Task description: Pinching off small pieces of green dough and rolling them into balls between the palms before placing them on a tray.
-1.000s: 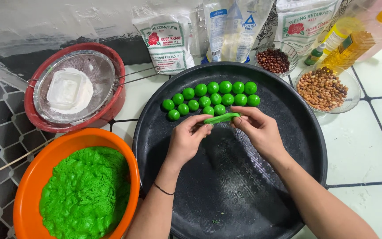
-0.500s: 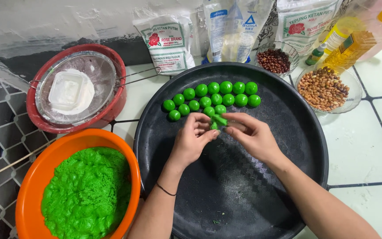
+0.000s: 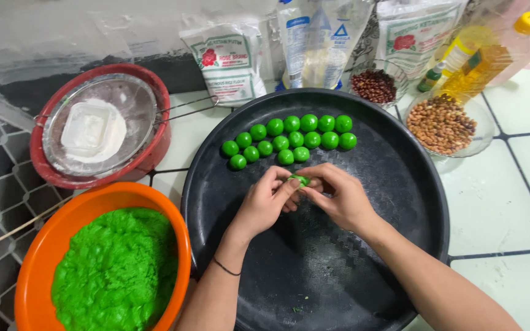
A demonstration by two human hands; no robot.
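**Both hands pinch a piece of green dough over the black tray**

The left hand (image 3: pixel 268 202) and the right hand (image 3: pixel 338 199) meet above the middle of the black tray (image 3: pixel 400 202), fingertips closed on a small piece of green dough (image 3: pixel 299 179). Behind the hands, on the tray, lie two rows of green balls (image 3: pixel 289 138). Left of the tray stands an orange bowl (image 3: pixel 50 245) with green dough.
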